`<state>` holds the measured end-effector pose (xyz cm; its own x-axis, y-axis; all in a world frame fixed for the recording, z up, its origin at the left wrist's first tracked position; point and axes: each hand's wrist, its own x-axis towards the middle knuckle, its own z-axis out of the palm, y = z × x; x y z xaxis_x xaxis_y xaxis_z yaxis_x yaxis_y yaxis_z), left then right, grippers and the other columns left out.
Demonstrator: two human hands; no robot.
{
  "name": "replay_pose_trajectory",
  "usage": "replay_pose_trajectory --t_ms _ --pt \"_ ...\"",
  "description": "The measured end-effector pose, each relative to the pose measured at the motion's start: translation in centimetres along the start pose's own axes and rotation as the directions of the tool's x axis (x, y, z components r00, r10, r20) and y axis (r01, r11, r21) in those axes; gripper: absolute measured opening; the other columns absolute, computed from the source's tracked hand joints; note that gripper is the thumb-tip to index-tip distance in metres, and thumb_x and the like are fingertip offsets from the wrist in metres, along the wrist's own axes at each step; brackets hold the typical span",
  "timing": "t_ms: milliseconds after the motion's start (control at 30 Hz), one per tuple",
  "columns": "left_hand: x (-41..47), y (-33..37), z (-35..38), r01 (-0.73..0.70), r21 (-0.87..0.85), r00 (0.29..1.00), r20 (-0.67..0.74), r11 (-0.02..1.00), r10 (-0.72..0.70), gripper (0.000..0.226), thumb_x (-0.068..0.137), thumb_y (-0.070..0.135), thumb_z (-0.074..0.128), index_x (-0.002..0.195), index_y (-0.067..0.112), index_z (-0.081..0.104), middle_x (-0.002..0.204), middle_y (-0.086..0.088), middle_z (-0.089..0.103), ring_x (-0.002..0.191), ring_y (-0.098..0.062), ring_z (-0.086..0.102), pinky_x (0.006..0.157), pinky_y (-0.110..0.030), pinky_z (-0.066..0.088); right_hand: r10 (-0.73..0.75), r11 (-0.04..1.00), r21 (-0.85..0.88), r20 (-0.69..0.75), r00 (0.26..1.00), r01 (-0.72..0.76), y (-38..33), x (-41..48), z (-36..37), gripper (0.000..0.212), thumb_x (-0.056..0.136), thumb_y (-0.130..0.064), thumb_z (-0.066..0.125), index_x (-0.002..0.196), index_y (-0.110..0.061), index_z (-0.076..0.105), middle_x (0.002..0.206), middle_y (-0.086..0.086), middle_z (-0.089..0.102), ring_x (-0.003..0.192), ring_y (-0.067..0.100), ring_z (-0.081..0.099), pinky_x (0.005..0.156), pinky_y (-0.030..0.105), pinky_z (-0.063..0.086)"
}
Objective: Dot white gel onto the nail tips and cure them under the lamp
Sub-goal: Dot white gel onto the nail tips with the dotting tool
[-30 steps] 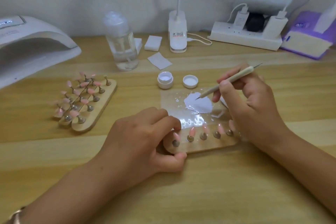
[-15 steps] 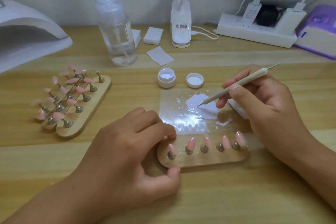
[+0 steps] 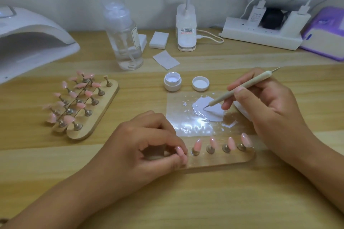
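Head view looks down on a pale wooden table (image 3: pixel 186 201). At its centre lies a clear glossy palette sheet (image 3: pixel 178 109), with a puddle of white gel (image 3: pixel 214 109) spread over its 2 o'clock part. The right hand (image 3: pixel 270 106), coming in from 4 o'clock, pinches a slim beige dotting tool (image 3: pixel 240 89) like a pen, between thumb and curled fingers. The tool's metal point touches the gel puddle.

Just beside the sheet's 6 o'clock edge lies a rounded wooden strip holder (image 3: pixel 219 160). It carries a row of pink almond-shaped nail tips (image 3: pixel 197 144) on small metal stands. The left hand (image 3: pixel 141 145), reaching from 7 o'clock, has its fingers curled. Its thumb and forefinger pinch the holder's 9 o'clock end, hiding the stand there.

At the sheet's 12 o'clock stands a small white open gel pot (image 3: pixel 172 83), with its round white lid (image 3: pixel 200 83) upturned just beside it. Well apart at 9 o'clock rests a group of wooden holders with more pink tips (image 3: pixel 83 106). A white arched curing lamp (image 3: pixel 33 42) sits at 10 o'clock, and a clear plastic pump bottle (image 3: pixel 124 39) stands at 11 o'clock.
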<state>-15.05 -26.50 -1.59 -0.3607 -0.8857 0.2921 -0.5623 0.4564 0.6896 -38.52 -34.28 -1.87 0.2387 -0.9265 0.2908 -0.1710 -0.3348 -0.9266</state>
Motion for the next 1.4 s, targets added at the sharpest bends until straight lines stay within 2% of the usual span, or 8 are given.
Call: replay_pose_trajectory --t_ms 200,400,600,867,1067,1167,1267,1400 --pt "0.1 0.4 0.0 0.079 -0.061 0.996 -0.038 0.995 -0.081 0.004 0.071 0.024 0.082 0.072 0.024 0.078 0.075 0.007 0.064 0.076 -0.016 0.062 0.065 -0.026 0.047 0.005 1.000 -0.027 0.005 1.000 -0.005 -0.2 -0.1 0.1 0.011 0.092 -0.021 0.052 0.089 -0.014 0.060 0.075 0.003 0.070 0.071 0.007 0.066 0.056 0.013 0.049" --pt "-0.1 0.5 -0.1 0.118 -0.182 0.990 -0.050 0.976 -0.129 0.008 0.067 0.021 0.084 0.068 0.015 0.078 0.071 0.001 0.066 0.070 -0.018 0.062 0.059 -0.037 0.048 0.007 0.998 -0.060 -0.008 1.000 -0.007 -0.1 0.0 0.1 0.011 0.092 -0.023 0.052 0.089 -0.017 0.060 0.075 0.001 0.071 0.078 0.010 0.068 0.062 0.014 0.051" --pt "-0.1 0.2 0.0 0.108 -0.212 0.992 -0.044 0.971 -0.119 0.007 0.069 0.018 0.084 0.069 0.014 0.078 0.072 -0.001 0.066 0.070 -0.018 0.062 0.058 -0.040 0.048 0.021 0.999 -0.048 -0.009 1.000 -0.021 0.0 0.0 0.1 0.011 0.093 -0.025 0.051 0.089 -0.019 0.060 0.078 0.001 0.072 0.075 0.009 0.069 0.058 0.015 0.052" --pt "0.0 0.2 0.0 0.033 -0.081 0.998 -0.046 0.996 -0.037 0.005 0.074 0.024 0.082 0.073 0.021 0.078 0.074 0.008 0.063 0.076 -0.015 0.061 0.061 -0.026 0.047 0.007 0.997 -0.077 -0.014 1.000 -0.008 0.0 0.0 0.1 0.010 0.092 -0.024 0.051 0.088 -0.020 0.060 0.077 -0.002 0.072 0.072 0.003 0.067 0.059 0.010 0.049" --pt "-0.2 0.2 0.0 -0.034 0.005 0.997 -0.067 0.999 0.034 0.005 0.077 0.023 0.081 0.078 0.018 0.080 0.080 0.008 0.067 0.078 -0.015 0.062 0.065 -0.035 0.050 -0.032 0.994 -0.108 -0.066 0.997 0.024 -0.2 -0.1 0.1 0.010 0.093 -0.027 0.050 0.092 -0.022 0.060 0.077 -0.006 0.071 0.082 0.005 0.066 0.068 0.009 0.048" --pt "-0.2 0.5 0.0 -0.162 0.214 0.979 -0.089 0.963 0.185 0.004 0.078 0.019 0.082 0.077 0.016 0.080 0.082 0.009 0.074 0.074 -0.017 0.065 0.066 -0.037 0.050 -0.113 0.988 -0.119 -0.160 0.981 0.095 -0.3 -0.1 -0.1 0.002 0.093 -0.024 0.057 0.091 -0.024 0.058 0.077 -0.005 0.070 0.083 0.017 0.064 0.081 0.024 0.046" --pt "-0.3 1.0 -0.1 -0.246 0.352 0.943 -0.128 0.903 0.306 0.007 0.078 0.015 0.082 0.072 0.014 0.078 0.078 0.008 0.075 0.066 -0.018 0.065 0.062 -0.038 0.046 -0.164 0.984 -0.104 -0.235 0.958 0.143 -0.8 -0.3 -0.3 0.014 0.089 -0.020 0.069 0.084 -0.024 0.057 0.078 0.001 0.064 0.075 0.028 0.059 0.072 0.032 0.047" --pt "-0.5 2.3 -0.3 -0.168 0.164 0.956 -0.214 0.972 0.201 0.004 0.079 0.016 0.080 0.077 0.013 0.079 0.075 0.009 0.073 0.060 -0.010 0.063 0.060 -0.031 0.049 -0.191 0.971 0.077 -0.309 0.932 0.225 -3.5 -0.4 -0.4 0.015 0.090 -0.024 0.069 0.083 -0.029 0.056 0.071 -0.006 0.063 0.063 0.008 0.059 0.061 0.018 0.047"
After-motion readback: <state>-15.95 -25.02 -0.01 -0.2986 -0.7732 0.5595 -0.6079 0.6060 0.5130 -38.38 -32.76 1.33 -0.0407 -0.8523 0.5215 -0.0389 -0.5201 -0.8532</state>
